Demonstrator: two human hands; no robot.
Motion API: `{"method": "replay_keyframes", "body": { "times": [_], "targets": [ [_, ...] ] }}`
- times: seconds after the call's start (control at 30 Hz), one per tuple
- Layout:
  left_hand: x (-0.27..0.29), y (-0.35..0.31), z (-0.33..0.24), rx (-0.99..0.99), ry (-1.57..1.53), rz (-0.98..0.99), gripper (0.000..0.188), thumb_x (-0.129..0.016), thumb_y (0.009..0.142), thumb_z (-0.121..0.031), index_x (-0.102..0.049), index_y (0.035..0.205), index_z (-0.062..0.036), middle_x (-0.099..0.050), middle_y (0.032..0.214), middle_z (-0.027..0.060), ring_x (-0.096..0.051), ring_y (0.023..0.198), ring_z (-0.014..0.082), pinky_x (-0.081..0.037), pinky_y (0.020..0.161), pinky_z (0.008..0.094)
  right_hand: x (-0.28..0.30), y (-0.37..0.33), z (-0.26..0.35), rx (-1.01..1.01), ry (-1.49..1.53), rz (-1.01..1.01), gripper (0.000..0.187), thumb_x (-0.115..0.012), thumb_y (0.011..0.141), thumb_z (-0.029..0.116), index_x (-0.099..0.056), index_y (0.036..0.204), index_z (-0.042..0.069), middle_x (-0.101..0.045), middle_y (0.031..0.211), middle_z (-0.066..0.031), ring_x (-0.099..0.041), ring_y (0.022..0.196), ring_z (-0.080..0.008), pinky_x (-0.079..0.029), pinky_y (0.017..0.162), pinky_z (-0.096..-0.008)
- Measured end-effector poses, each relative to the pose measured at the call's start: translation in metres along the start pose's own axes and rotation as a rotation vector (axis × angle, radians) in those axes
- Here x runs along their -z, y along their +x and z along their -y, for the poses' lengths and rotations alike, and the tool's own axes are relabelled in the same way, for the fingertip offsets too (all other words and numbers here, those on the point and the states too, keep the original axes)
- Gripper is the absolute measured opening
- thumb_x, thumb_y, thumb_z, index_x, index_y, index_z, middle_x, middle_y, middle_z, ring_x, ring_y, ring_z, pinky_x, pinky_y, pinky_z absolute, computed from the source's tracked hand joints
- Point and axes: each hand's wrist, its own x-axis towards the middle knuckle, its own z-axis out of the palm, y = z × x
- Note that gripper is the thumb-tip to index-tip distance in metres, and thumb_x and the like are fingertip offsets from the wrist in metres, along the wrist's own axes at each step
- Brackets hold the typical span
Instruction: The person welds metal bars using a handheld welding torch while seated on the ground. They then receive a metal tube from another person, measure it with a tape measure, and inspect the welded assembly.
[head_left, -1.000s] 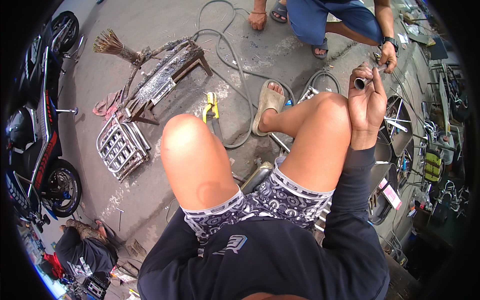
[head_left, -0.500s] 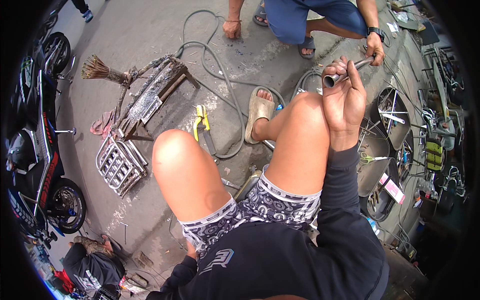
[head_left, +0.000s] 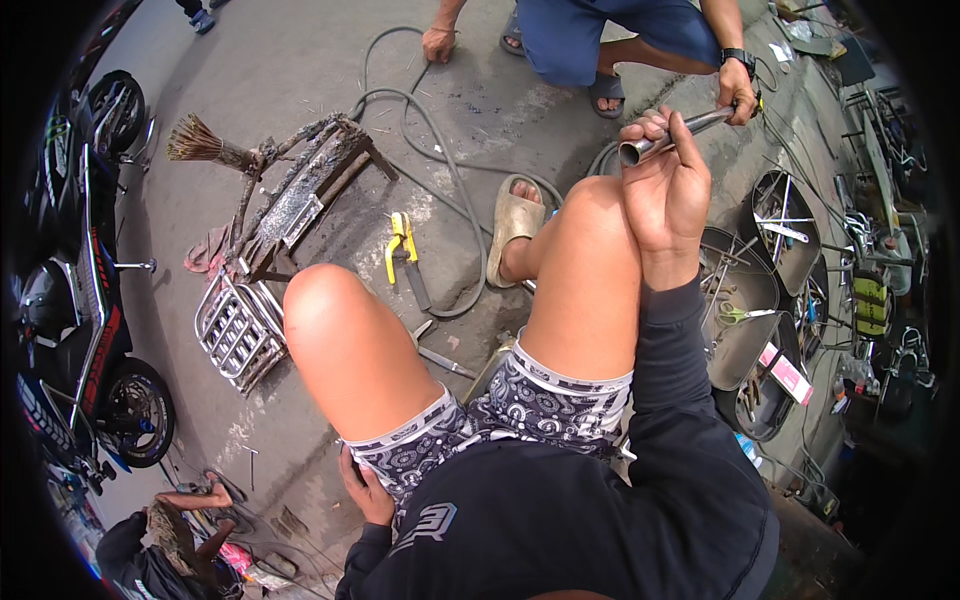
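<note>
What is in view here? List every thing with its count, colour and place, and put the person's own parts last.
metal tube: one, grey steel, gripped in the right hand above the right knee
pliers: one, yellow handles, on the concrete ahead of the knees
hose: one, grey, looping across the floor
metal rack: one, chrome, on the floor at left
welded stand: one, rusty dark, beyond the rack
broom: one, brown, beside the stand
motorcycle: one, dark with red, far left
tool trays: two, steel, at right, holding tools
co-worker: one, blue shorts, crouched at top
sandal: one, tan, on the right foot
right hand: one, closed on the tube
left hand: one, low beside the left thigh
</note>
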Motion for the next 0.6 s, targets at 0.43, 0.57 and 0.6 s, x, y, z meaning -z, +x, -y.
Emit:
{"method": "replay_keyframes", "body": {
  "times": [0.43, 0.57, 0.6],
  "targets": [
    [0.003, 0.053, -0.028, -0.131, -0.081, 0.093, 0.030, -0.057, 0.104, -0.028, -0.057, 0.100, 0.0020, -0.059, 0.091, 0.0154, -0.058, 0.079, 0.0277, -0.047, 0.074, 0.0370, -0.002, -0.003, -0.004, 0.003, -0.008, -0.028, 0.015, -0.047, 0.111, 0.016, -0.052, 0.110, 0.002, -0.054, 0.097, -0.0066, -0.057, 0.091, -0.0168, -0.051, 0.095, -0.0408],
    [0.000, 0.032, -0.010, -0.102, -0.035, -0.023, 0.030, -0.057, 0.105, -0.027, -0.060, 0.112, 0.0020, -0.061, 0.108, 0.0160, -0.060, 0.094, 0.0270, -0.048, 0.083, 0.0370, -0.004, -0.004, -0.002, 0.005, -0.002, -0.016, 0.015, -0.048, 0.111, 0.016, -0.052, 0.113, 0.002, -0.053, 0.097, -0.0057, -0.056, 0.090, -0.0165, -0.050, 0.094, -0.0402],
    [-0.002, 0.024, 0.001, -0.119, -0.026, -0.091, 0.031, -0.057, 0.105, -0.027, -0.061, 0.116, 0.0018, -0.061, 0.112, 0.0160, -0.060, 0.099, 0.0265, -0.048, 0.086, 0.0367, -0.005, -0.004, -0.002, 0.005, 0.002, -0.010, 0.015, -0.048, 0.111, 0.016, -0.052, 0.113, 0.002, -0.053, 0.096, -0.0054, -0.055, 0.090, -0.0165, -0.050, 0.093, -0.0402]
  ]
}}
